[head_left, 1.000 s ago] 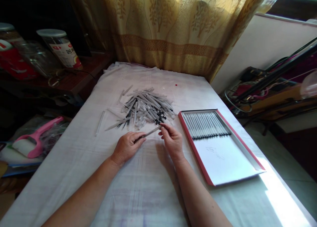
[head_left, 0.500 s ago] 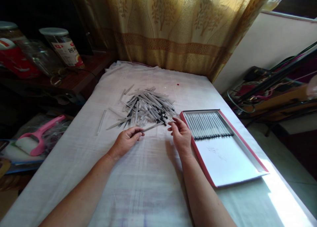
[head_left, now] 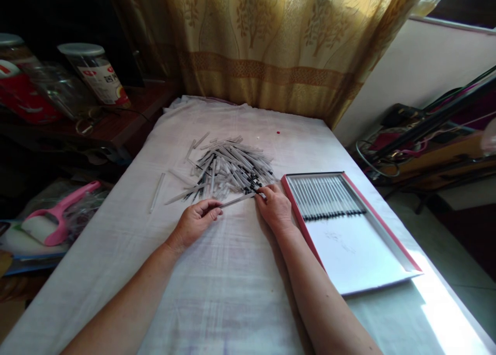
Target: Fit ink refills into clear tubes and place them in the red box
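A loose pile of thin clear tubes with black tips [head_left: 228,169] lies on a white cloth-covered table [head_left: 217,282]. My left hand [head_left: 196,221] pinches one end of a single tube [head_left: 236,200] that points right. My right hand [head_left: 274,206] is closed at the tube's black-tipped end, at the near edge of the pile. To the right lies a shallow red-edged white tray [head_left: 387,241] with a neat row of tubes [head_left: 325,195] laid side by side at its far end.
A yellow patterned curtain [head_left: 271,45] hangs behind the table. Jars [head_left: 93,73] stand on a dark shelf at the left, and a pink-handled roller [head_left: 50,218] lies below them. Cables and a dark rod [head_left: 426,122] clutter the right side. One stray tube [head_left: 157,192] lies left of the pile.
My right hand let go of the tube's end, swung right toward the tray, then came back to the tube's black tip. My left hand kept holding the tube.
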Motion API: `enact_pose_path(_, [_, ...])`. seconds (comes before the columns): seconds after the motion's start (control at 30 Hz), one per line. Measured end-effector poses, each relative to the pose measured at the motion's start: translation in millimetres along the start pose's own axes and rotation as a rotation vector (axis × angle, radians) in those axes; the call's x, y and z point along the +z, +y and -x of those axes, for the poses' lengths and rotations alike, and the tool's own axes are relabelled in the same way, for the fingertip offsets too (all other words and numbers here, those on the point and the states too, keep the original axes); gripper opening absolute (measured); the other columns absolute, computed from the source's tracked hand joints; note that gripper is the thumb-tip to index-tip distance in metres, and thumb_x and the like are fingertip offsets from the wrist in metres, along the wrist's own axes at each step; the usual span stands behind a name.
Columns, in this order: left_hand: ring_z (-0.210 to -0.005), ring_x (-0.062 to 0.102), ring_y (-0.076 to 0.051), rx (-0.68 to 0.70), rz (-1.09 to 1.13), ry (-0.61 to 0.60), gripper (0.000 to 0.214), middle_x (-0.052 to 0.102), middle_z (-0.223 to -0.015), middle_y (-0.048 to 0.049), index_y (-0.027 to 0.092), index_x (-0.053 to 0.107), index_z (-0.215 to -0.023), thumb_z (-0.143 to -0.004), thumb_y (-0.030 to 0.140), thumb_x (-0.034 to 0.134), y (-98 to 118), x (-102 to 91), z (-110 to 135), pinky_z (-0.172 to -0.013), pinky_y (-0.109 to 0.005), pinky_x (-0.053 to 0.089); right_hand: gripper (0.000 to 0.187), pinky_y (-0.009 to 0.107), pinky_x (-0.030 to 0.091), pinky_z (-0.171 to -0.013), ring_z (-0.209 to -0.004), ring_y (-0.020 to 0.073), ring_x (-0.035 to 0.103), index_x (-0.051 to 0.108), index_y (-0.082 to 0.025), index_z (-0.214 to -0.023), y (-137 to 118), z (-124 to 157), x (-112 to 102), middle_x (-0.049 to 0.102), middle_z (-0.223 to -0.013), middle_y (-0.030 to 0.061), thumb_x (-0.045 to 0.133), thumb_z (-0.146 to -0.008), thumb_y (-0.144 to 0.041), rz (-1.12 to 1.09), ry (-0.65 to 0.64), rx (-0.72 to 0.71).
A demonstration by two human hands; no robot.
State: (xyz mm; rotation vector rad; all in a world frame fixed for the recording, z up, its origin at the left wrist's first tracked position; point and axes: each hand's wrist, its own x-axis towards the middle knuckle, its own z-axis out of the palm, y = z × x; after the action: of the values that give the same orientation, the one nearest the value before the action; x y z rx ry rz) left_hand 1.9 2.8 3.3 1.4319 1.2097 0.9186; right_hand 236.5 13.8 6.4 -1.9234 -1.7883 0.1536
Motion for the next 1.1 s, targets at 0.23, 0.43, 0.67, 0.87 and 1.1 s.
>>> enact_pose_path(0.23, [-0.080,0.069,-0.019,0.062,-0.023,-0.004,0.033,0.075,-0.086,-0.0061,0.016,0.070,-0.096,-0.075,0.041,0.066,-3.6,0.3,0.1,-0.072,-0.028,0.054,0.021,0.030,0.048,-0.064,-0.063,0.0159,0.059,0.068,-0.020,-0.093,4.1,21.8,-0.8,0.069,-0.076,0.0032,0.062,-0.080,-0.034,-0.596,0.134,0.163])
enact_pose_path(0.43, [-0.083,0.070,-0.019,0.084,-0.082,-0.008,0.029,0.076,-0.089,-0.0056,0.017,0.072,-0.095,-0.076,0.038,0.065,-6.0,1.2,1.2,-0.077,-0.028,0.054,0.031,0.024,0.044,-0.049,-0.064,0.0147,0.063,0.068,-0.018,-0.095,-7.0,38.6,-5.4,0.072,-0.086,0.0063,0.067,-0.075,-0.042,-1.054,0.033,0.356])
enact_pose_path(0.67, [-0.083,0.070,-0.021,0.075,-0.127,-0.002,0.029,0.076,-0.090,-0.0065,0.017,0.074,-0.095,-0.076,0.038,0.066,-1.8,0.5,1.8,-0.078,-0.030,0.055,0.029,0.019,0.031,-0.041,-0.050,0.0078,0.047,0.070,-0.019,-0.087,1.9,38.2,-3.5,0.064,-0.064,-0.0016,0.076,-0.069,-0.040,-1.302,-0.041,0.458])
enact_pose_path(0.87, [-0.084,0.070,-0.021,0.085,-0.158,0.000,0.029,0.076,-0.090,-0.0066,0.017,0.074,-0.094,-0.076,0.038,0.066,-1.1,0.5,2.2,-0.080,-0.031,0.055,0.032,0.019,0.034,-0.042,-0.052,0.0091,0.050,0.071,-0.019,-0.089,-2.5,39.9,-9.1,0.064,-0.066,-0.0004,0.077,-0.066,-0.040,-1.263,-0.109,0.436])
enact_pose_path(1.1, [-0.085,0.070,-0.021,0.086,-0.170,-0.002,0.029,0.077,-0.092,-0.0062,0.018,0.074,-0.094,-0.076,0.039,0.066,0.4,0.6,2.6,-0.080,-0.031,0.055,0.030,0.022,0.042,-0.045,-0.055,0.0109,0.054,0.072,-0.019,-0.089,-2.7,38.8,-16.1,0.068,-0.072,0.0019,0.075,-0.068,-0.040,-1.134,-0.077,0.389])
